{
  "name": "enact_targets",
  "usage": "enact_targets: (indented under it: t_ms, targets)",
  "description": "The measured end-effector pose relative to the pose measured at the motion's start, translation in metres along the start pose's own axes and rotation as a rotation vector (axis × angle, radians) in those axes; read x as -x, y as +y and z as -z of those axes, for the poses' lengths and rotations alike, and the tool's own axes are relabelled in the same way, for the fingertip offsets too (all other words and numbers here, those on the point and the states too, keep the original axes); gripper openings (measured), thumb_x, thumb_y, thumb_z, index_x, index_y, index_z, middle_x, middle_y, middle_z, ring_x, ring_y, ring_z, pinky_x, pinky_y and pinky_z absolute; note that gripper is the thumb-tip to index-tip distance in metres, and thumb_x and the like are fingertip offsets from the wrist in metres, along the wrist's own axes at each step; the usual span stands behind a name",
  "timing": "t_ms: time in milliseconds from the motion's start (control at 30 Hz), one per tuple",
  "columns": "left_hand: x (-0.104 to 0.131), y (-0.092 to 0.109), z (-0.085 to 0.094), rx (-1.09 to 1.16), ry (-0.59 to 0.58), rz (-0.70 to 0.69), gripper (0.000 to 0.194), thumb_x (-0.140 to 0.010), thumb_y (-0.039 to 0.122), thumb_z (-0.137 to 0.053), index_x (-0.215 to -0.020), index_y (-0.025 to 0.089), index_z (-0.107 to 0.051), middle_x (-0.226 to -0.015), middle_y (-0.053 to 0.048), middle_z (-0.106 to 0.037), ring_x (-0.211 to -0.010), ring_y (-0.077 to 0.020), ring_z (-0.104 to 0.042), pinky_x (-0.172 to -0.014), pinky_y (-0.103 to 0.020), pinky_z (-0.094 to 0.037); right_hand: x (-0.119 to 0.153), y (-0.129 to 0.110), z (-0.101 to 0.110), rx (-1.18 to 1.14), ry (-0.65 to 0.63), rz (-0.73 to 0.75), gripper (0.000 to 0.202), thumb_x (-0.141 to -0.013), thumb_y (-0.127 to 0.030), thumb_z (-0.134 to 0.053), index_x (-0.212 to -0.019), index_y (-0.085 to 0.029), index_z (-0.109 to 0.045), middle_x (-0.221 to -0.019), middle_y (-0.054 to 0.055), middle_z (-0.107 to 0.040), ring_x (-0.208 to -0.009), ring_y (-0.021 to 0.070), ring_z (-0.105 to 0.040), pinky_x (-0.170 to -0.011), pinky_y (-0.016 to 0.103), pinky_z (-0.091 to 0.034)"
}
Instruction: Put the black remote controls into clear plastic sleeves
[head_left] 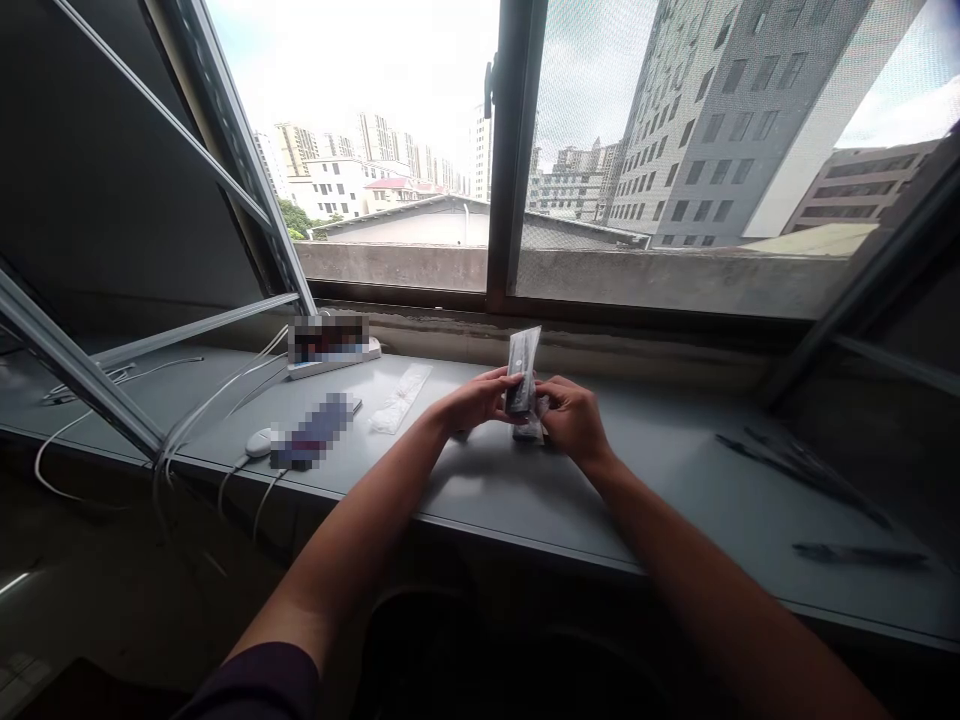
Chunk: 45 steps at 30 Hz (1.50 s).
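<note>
Above the grey table, my left hand (480, 398) is closed around a small dark object in a clear plastic bag (523, 355). The bag stands upright, its clear upper part sticking up past my fingers. My right hand (574, 415) is at the bag's lower right side, fingers bent in a pinch on the plastic. Just below the two hands, another dark piece in clear plastic (529, 432) shows near the tabletop; whether it joins the held bag I cannot tell. A flattened clear plastic bag (403, 398) lies left of my left hand.
On the left are a white power strip (334, 360), a blurred-out phone-like slab (315, 432), a white mouse-like item (259, 442) and white cables (217, 395). Dark items in plastic (810, 475) lie at right. Metal frame bars (247, 140) rise at left, the window (517, 150) behind.
</note>
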<state>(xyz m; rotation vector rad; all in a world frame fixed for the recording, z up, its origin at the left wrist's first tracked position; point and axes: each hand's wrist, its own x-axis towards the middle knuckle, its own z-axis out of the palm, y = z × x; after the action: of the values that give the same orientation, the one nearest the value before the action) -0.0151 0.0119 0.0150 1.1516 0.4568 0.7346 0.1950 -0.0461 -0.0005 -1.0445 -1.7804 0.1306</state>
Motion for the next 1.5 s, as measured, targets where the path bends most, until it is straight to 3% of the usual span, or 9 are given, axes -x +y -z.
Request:
enact_targets:
  t_ms: [167,400,567,800,933,1067,1300,1500]
  targets:
    - [0.001,0.001,-0.001,-0.008,-0.01,0.007,0.046,-0.095,0.04,-0.085,-0.133,0.017,-0.073,-0.11,-0.013,-0.081,-0.083,-0.0228,-0.08,-0.089,-0.046,-0.067,-0.001,-0.003,0.001,-0.038,0.014,-0.046,0.033,-0.082,-0.013,-0.065,-0.1,-0.023,-0.09,-0.09,0.005,-0.077,-0.071,0.019,-0.065,-0.071,0.03,-0.055]
    - [-0.002,-0.003,0.001,-0.003,-0.009,-0.01,0.046,-0.091,0.04,-0.088,-0.128,0.018,-0.074,-0.111,-0.014,-0.081,-0.084,-0.0232,-0.079,-0.085,-0.046,-0.068,-0.002,-0.005,0.003,-0.094,0.011,-0.102,0.027,-0.083,-0.019,-0.07,-0.1,-0.022,-0.09,-0.088,0.004,-0.076,-0.066,0.0168,-0.059,-0.068,0.03,-0.053]
    - [-0.004,-0.006,0.002,-0.017,0.017,-0.042,0.048,-0.086,0.041,-0.092,-0.125,0.017,-0.077,-0.115,-0.016,-0.081,-0.087,-0.0231,-0.079,-0.084,-0.04,-0.065,-0.003,-0.003,0.003,-0.108,0.035,-0.165,0.023,-0.089,-0.031,-0.073,-0.101,-0.02,-0.089,-0.086,0.006,-0.077,-0.064,0.0182,-0.06,-0.067,0.033,-0.052]
    - [-0.006,-0.005,0.002,-0.047,0.058,-0.127,0.049,-0.084,0.038,-0.094,-0.124,0.015,-0.081,-0.123,-0.018,-0.081,-0.096,-0.0229,-0.079,-0.089,-0.033,-0.06,-0.004,-0.006,0.004,-0.161,0.049,-0.259,0.037,-0.099,-0.051,-0.07,-0.103,-0.018,-0.085,-0.079,0.007,-0.079,-0.063,0.0213,-0.066,-0.064,0.034,-0.055]
    - [-0.008,-0.006,0.004,-0.018,0.082,-0.194,0.049,-0.085,0.039,-0.093,-0.127,0.016,-0.081,-0.125,-0.017,-0.081,-0.103,-0.0236,-0.079,-0.094,-0.035,-0.06,-0.003,-0.005,0.003,-0.246,-0.019,-0.34,0.046,-0.102,-0.061,-0.064,-0.104,-0.019,-0.081,-0.076,0.006,-0.076,-0.064,0.0223,-0.072,-0.055,0.03,-0.057]
    - [-0.008,-0.004,0.004,0.01,0.137,-0.256,0.047,-0.085,0.034,-0.094,-0.126,0.015,-0.081,-0.129,-0.017,-0.079,-0.107,-0.0233,-0.078,-0.098,-0.035,-0.06,-0.004,-0.005,0.0,-0.408,-0.118,-0.406,0.058,-0.103,-0.072,-0.06,-0.118,-0.019,-0.078,-0.09,0.009,-0.08,-0.071,0.024,-0.08,-0.048,0.028,-0.059]
    - [-0.007,-0.001,0.001,0.004,0.198,-0.303,0.05,-0.078,0.033,-0.098,-0.12,0.013,-0.082,-0.124,-0.016,-0.081,-0.105,-0.0243,-0.078,-0.097,-0.035,-0.058,-0.004,-0.009,-0.002,-0.548,-0.194,-0.459,0.075,-0.091,-0.056,-0.083,-0.151,-0.017,-0.06,-0.106,0.012,-0.084,-0.077,0.0266,-0.084,-0.05,0.028,-0.064]
    - [-0.011,-0.006,0.006,-0.039,0.235,-0.312,0.052,-0.076,0.034,-0.1,-0.12,0.015,-0.079,-0.124,-0.013,-0.079,-0.107,-0.023,-0.075,-0.098,-0.034,-0.057,-0.004,-0.005,-0.004,-0.597,-0.182,-0.479,0.082,-0.092,-0.047,-0.083,-0.163,-0.019,-0.054,-0.091,0.005,-0.082,-0.07,0.0225,-0.08,-0.049,0.027,-0.062]
